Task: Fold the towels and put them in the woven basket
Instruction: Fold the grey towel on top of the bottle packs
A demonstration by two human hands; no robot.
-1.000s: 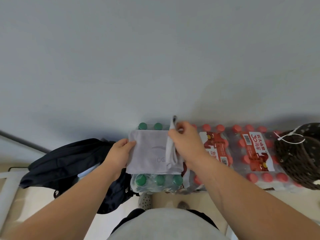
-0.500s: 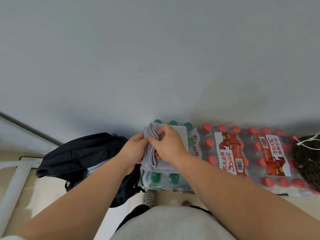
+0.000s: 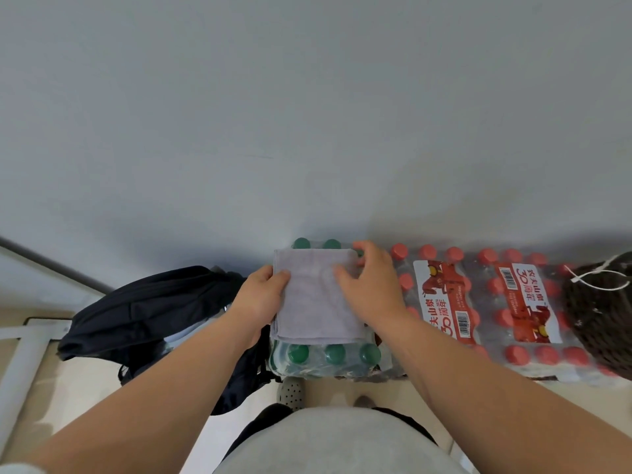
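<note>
Two hands are on one folded grey towel [image 3: 316, 302]: the left hand [image 3: 260, 297] pinches its left edge, thumb on top, while the right hand [image 3: 371, 285] lies spread and open on its right side, fingers near the far corner. The towel sits flat atop a pack of green-capped bottles [image 3: 330, 355]. Red-capped bottle packs [image 3: 485, 302] stand just to the right, the woven basket [image 3: 603, 313] beyond them, and a black backpack [image 3: 147, 309] to the left.
</note>
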